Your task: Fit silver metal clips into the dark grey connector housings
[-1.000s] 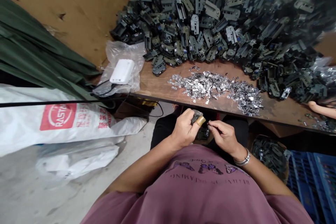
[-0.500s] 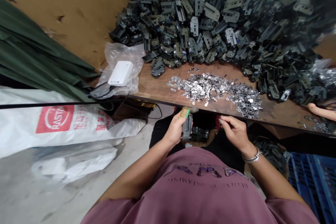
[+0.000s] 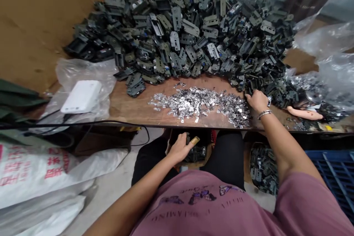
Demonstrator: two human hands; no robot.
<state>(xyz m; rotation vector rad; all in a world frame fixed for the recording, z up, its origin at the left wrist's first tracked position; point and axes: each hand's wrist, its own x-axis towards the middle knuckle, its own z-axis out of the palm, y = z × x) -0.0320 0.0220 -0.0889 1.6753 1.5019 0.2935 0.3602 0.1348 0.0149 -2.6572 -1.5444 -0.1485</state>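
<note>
My left hand (image 3: 180, 148) is low between my knees, over a box (image 3: 206, 158) of dark parts under the table edge. Its thumb, wrapped in a yellow cover (image 3: 195, 140), points away from the fingers; the fingertips are partly hidden. My right hand (image 3: 257, 101), with a silver bracelet (image 3: 264, 114) at the wrist, reaches to the front of the pile of dark grey plastic housings (image 3: 190, 27). Its fingers close on a dark housing (image 3: 252, 84) there. Beside it on the left lies a heap of small shiny metal clips (image 3: 193, 102).
A white box-shaped device (image 3: 82, 96) with a cable lies on clear plastic at the left. A pinkish, finger-shaped object (image 3: 304, 113) lies at the right. Below are another box of dark parts (image 3: 264, 169), a blue crate (image 3: 332, 173) and white sacks (image 3: 33, 173).
My right hand has moved from above my lap to the housing pile. My left hand has lowered, and the grey part it held no longer shows. The view has shifted right.
</note>
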